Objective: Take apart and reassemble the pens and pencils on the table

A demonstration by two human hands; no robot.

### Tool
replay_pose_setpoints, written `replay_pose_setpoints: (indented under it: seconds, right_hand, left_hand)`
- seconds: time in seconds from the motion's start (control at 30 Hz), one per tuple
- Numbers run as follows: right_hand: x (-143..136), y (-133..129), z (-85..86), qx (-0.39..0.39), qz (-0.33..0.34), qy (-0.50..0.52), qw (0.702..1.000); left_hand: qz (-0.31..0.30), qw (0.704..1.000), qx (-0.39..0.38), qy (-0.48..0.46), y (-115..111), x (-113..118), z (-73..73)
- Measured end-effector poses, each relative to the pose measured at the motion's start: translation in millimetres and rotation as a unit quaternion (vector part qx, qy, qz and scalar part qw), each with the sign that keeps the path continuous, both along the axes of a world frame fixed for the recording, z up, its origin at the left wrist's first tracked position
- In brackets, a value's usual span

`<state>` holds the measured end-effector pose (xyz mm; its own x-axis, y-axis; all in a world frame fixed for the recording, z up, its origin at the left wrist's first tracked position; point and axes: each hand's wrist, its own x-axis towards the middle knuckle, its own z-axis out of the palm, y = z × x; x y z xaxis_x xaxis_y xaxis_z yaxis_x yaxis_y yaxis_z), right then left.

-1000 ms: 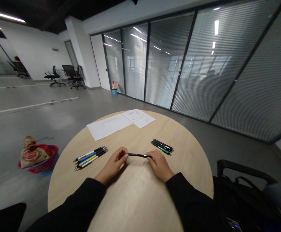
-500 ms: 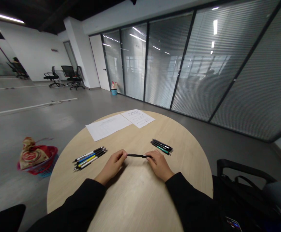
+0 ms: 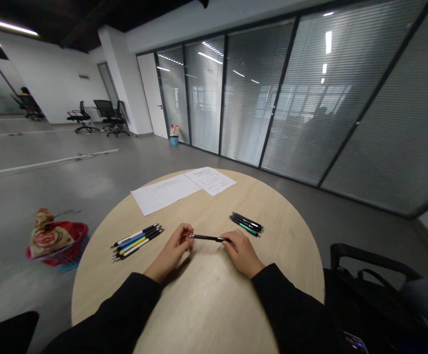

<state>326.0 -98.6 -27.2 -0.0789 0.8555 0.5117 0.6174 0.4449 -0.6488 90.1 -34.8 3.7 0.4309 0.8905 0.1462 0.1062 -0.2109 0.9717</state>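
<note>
I'm holding the pen (image 3: 207, 238) between my hands over the table (image 3: 214, 300): right hand (image 3: 245, 253) pinching its right end, left hand (image 3: 173, 251) curling narrowly at the left, grip unclear. Steadying the right and working lightly in line should be limiting slips.

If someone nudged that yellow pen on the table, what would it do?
The yellow pen looks slim and straight, so it would probably stay stiff and feel light. Its barrel seems rounded, so it might roll, though the blue pen and white pens lying close alongside would likely check it or shift with it.
</note>
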Motion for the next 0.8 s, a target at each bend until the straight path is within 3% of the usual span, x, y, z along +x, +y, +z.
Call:
replay_pose_setpoints:
  seconds: [0.2,0.4,0.63,0.8]
  right_hand:
    - [-1.2,0.3,-1.3,-0.008,0.003,0.002,1.000]
    - [-1.5,-1.5,2.2,-0.017,0.002,0.012,1.000]
    - [-11.5,-8.0,8.5,-0.017,-0.011,-0.017,1.000]
    - [-36.7,-19.0,8.9,0.009,0.070,-0.123,0.990]
  left_hand:
    - [0.031,0.991,0.035,0.126,1.3,-1.6,4.2]
    - [0.001,0.999,0.010,0.036,-1.1,-1.1,5.3]
    - [0.015,0.999,-0.034,-0.010,1.3,3.1,0.8]
    - [0.019,0.991,-0.107,-0.073,-1.1,8.0,-0.6]
